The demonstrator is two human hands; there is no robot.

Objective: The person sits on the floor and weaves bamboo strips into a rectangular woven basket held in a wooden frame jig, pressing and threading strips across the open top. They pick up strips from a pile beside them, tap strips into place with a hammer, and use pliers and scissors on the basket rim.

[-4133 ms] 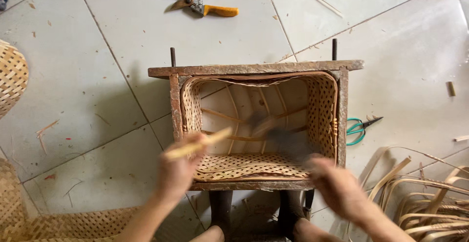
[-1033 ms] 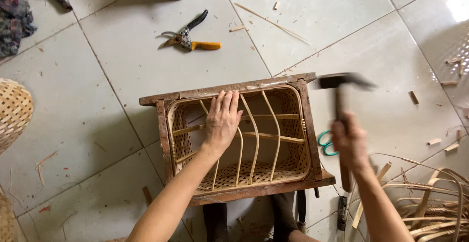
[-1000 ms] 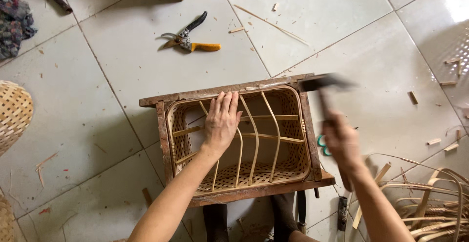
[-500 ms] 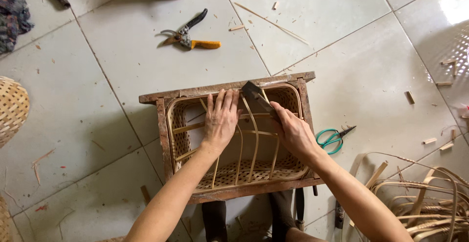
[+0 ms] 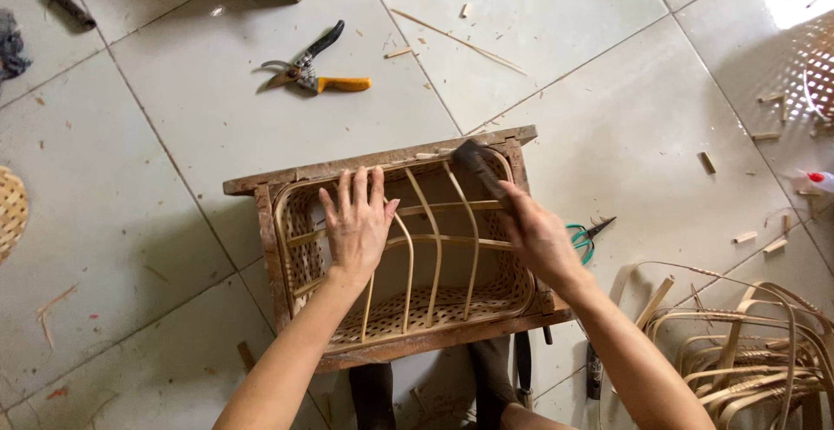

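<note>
The frame (image 5: 261, 182) is rough, weathered wood – dull brown. Inside it, the basket (image 5: 434, 308) is pale woven cane, matt. The floor tiles (image 5: 565, 13) are smooth and glossy. The far shears (image 5: 313, 69) pair dark metal with orange plastic handles.

Rattan ribs (image 5: 434, 239) across basket (image 5: 295, 221) opening

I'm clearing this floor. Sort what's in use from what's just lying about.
In use: left hand on basket; wooden frame; right hand holding hammer.
Lying about: pruning shears; green scissors; cane strips; wood scraps.
</note>
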